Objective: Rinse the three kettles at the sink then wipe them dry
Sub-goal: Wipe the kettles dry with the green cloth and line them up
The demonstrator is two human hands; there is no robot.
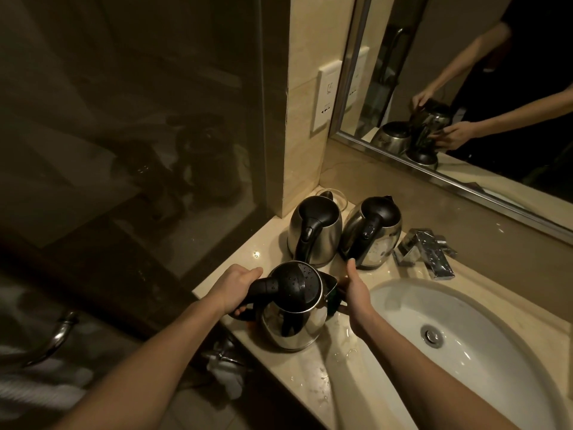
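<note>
Nearest me, the wet steel kettle stands upright, black lid shut; behind it the left kettle and right kettle stand side by side.

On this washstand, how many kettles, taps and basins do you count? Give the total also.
Kettles: 3
Tap: 1
Basin: 1
Total: 5
</note>
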